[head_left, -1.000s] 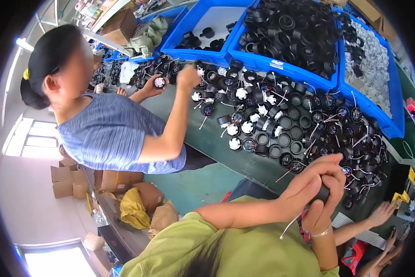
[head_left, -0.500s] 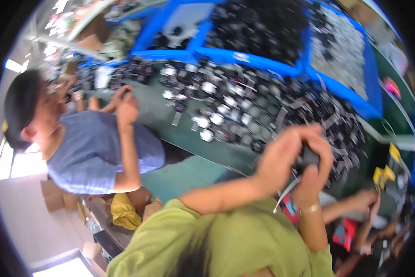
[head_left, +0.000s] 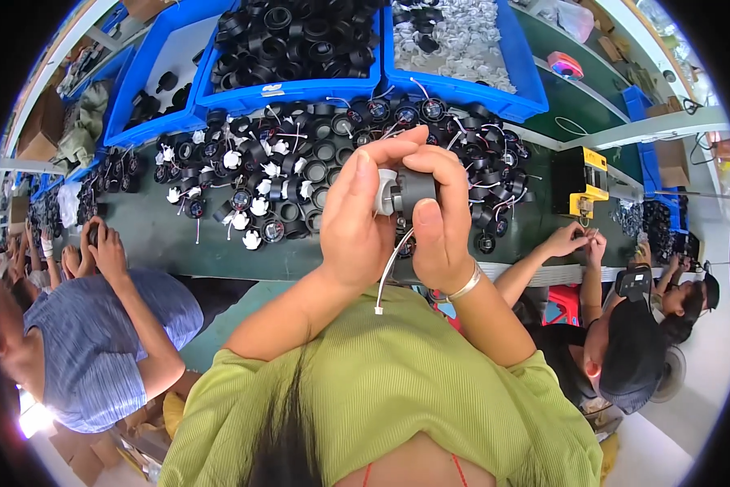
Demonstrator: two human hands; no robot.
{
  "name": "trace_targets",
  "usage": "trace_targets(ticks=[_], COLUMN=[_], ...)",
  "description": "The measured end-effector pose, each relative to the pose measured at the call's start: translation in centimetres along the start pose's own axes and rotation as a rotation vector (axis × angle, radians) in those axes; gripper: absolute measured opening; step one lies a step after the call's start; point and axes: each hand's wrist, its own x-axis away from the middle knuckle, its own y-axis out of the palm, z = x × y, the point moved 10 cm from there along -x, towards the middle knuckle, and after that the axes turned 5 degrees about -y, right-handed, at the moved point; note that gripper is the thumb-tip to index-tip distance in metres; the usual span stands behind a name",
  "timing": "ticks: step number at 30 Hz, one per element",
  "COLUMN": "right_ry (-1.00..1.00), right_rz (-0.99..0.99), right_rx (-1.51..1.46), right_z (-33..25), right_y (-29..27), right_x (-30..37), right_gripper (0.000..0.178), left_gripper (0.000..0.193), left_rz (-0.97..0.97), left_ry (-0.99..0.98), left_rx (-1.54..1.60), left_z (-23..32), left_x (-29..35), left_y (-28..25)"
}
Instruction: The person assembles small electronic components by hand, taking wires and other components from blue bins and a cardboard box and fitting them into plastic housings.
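Both my hands are raised over the near edge of the bench, cupped towards each other. My right hand (head_left: 447, 223) wraps its fingers and thumb round a black cylindrical housing (head_left: 417, 189). A white plastic part (head_left: 386, 193) sits at the housing's left end, and my left hand (head_left: 355, 219) closes on it with the fingers bent over the top. A thin white cable (head_left: 391, 266) with a small plug hangs from between my hands. How far the two parts fit together cannot be made out.
Behind my hands, a heap of black housings (head_left: 292, 213), some with white parts and cables, covers the green bench (head_left: 150, 235). Blue trays (head_left: 300, 94) of parts stand beyond it. A yellow-and-black machine (head_left: 580, 183) is at the right. Co-workers sit on both sides.
The view has swung right and steadied, so my hands now appear nearer the middle. Both still hold the parts; the white part now shows beside the black housing.
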Motion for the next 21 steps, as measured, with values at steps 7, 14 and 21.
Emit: trace_targets(ticks=[7, 14, 21], right_ry=[-0.017, 0.124, 0.855], right_rz=[-0.024, -0.104, -0.346], right_rx=[0.071, 0.064, -0.199], right_z=[0.2, -0.2, 15.7], right_y=[0.6, 2.1, 11.0], right_x=[0.1, 2.8, 15.6], right_gripper=[0.036, 0.036, 0.051], left_gripper=[0.042, 0.058, 0.033], left_rz=[-0.067, -0.275, 0.429], left_ry=[0.103, 0.173, -0.592], left_rx=[-0.232, -0.66, 0.103], left_z=[0.4, -0.2, -14.5], left_x=[0.0, 2.4, 4.0], left_y=[0.2, 0.0, -18.5])
